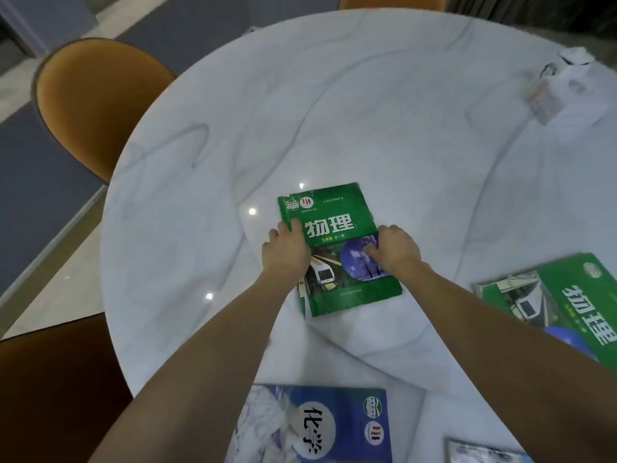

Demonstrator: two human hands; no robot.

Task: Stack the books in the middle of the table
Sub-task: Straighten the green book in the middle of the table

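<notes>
A green physics book [337,228] lies flat near the middle of the round white marble table [367,111]. My left hand [285,253] grips its left edge, thumb on the cover. My right hand [395,250] holds its right edge, fingers curled over the side. A second green physics book [567,305] lies at the right, turned sideways. A blue chemistry book [317,426] lies at the near edge between my forearms. The corner of another book [484,452] shows at the bottom right.
A clear plastic packet with white paper [561,85] sits at the far right of the table. An orange chair [93,105] stands at the left, another chair back [390,1] at the far side, and a dark brown chair [56,396] at the near left.
</notes>
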